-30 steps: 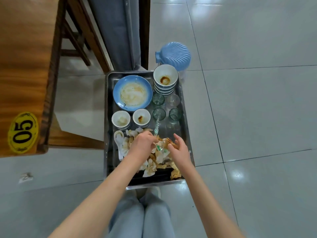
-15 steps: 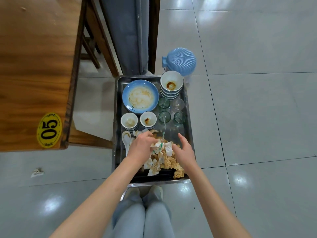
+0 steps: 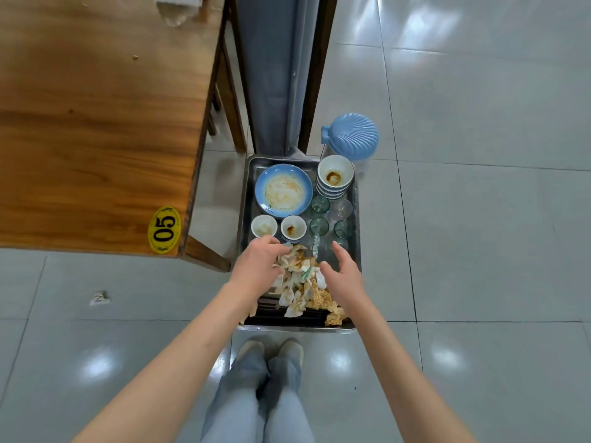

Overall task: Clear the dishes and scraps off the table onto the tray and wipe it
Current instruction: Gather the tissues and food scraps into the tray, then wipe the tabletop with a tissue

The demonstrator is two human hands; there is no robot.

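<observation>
A metal tray (image 3: 245,199) sits low in front of my feet. It holds a dirty blue plate (image 3: 283,190), a stack of white bowls (image 3: 335,180), two small bowls (image 3: 263,226) and several glasses (image 3: 319,225). At its near end lies a heap of crumpled napkins and food scraps (image 3: 302,282). My left hand (image 3: 257,268) rests on the heap's left side with loosely bent fingers. My right hand (image 3: 344,276) hovers at the heap's right side, fingers straight and spread, holding nothing. The wooden table (image 3: 96,123) with a yellow "05" sticker (image 3: 164,230) stands to the left.
Dark chopsticks (image 3: 281,311) lie under the scraps at the tray's near edge. A blue shell-shaped container (image 3: 351,137) stands behind the tray, beside a grey curtain (image 3: 275,75). A small paper scrap (image 3: 100,297) lies on the tiled floor. Crumpled tissue (image 3: 174,9) lies at the table's far edge.
My left hand's fingers have loosened from a curled grip on the scraps. My right hand has lifted off the heap and spread open. The view has pulled back and up.
</observation>
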